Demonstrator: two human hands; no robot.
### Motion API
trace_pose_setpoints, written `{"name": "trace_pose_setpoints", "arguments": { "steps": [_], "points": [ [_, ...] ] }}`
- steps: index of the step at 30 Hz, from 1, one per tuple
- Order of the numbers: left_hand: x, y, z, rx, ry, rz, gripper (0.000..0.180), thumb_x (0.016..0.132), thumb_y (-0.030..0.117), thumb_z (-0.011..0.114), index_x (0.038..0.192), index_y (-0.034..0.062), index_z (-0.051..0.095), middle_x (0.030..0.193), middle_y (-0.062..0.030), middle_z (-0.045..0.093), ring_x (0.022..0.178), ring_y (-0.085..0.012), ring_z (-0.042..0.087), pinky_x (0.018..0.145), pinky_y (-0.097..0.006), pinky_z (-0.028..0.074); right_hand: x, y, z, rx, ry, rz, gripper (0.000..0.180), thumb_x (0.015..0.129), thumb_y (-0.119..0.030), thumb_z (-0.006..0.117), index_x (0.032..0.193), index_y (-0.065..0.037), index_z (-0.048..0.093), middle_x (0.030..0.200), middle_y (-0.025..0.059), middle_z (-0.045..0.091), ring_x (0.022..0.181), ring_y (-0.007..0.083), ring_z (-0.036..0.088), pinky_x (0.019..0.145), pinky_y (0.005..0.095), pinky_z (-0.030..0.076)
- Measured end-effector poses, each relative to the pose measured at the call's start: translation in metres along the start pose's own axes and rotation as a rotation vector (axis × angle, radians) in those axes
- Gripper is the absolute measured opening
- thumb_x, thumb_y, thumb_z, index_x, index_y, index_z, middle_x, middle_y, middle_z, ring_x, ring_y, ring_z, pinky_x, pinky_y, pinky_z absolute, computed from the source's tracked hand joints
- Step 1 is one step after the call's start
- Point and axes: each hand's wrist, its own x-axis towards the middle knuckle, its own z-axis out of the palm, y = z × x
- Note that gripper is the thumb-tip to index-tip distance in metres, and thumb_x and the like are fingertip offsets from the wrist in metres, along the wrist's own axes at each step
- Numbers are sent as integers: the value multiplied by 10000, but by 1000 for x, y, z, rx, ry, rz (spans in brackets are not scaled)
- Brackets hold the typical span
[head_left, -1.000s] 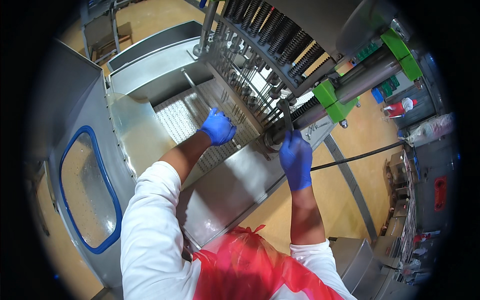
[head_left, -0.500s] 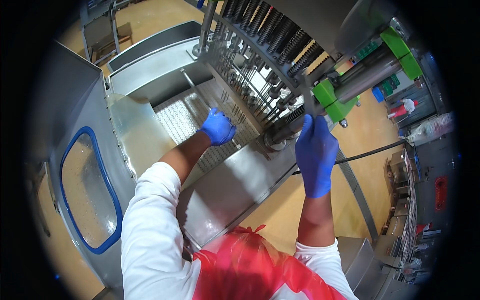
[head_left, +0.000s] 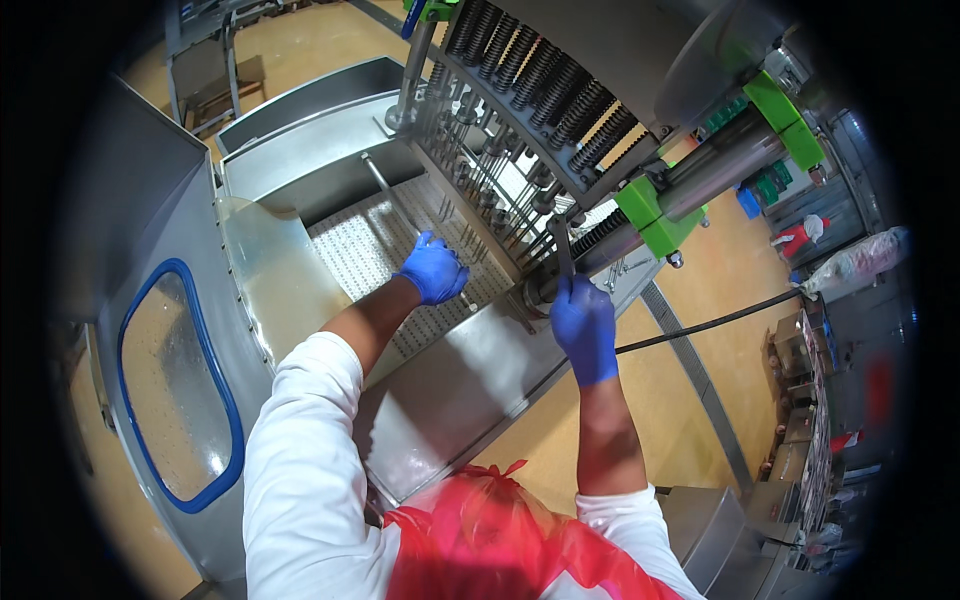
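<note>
My left hand (head_left: 432, 270), in a blue glove, is closed around a slim metal rod (head_left: 385, 186) that slants over the perforated metal bed (head_left: 345, 235) of a machine. In my gloved right hand (head_left: 585, 325) a flat grey wrench (head_left: 561, 246) stands with its head up, its shaft gripped between thumb and fingers. The wrench head is close to the machine's upright post and springs; whether it touches them I cannot tell. Beyond my left hand, a head with many thin needles (head_left: 480, 190) hangs over the bed.
Black coil springs (head_left: 545, 75) line the top of the needle head. Green clamps (head_left: 650, 215) ring a thick steel column on the right. A blue-rimmed window panel (head_left: 180, 385) stands at left. A black hose (head_left: 710, 326) crosses above the floor. Another person (head_left: 800, 235) is far right.
My right hand has come left and down with the wrench, from beside the green clamp toward the post's base. My left hand stays on the rod.
</note>
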Motion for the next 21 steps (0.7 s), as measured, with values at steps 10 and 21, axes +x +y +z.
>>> {"name": "trace_pose_setpoints", "arguments": {
  "steps": [10, 21],
  "points": [
    [-6, -1, 3, -43, 21, -20, 464, 1000, 358, 411, 907, 65, 760, 1038, -139, 716, 1121, -340, 600, 1156, -574, 261, 5, -15, -16, -28, -16, -23, 254, 1009, -261, 556, 878, -50, 610, 680, 211, 645, 645, 449, 645, 559, 528, 483],
    [0, 0, -6, -12, -61, -18, 473, 1006, 365, 401, 938, 67, 763, 1034, -136, 712, 1145, -342, 589, 1167, -569, 246, 6, 1, -7, -36, -8, -119, 193, 1020, -218, 547, 929, -55, 594, 697, 216, 649, 625, 416, 646, 524, 492, 494]
  ]
}}
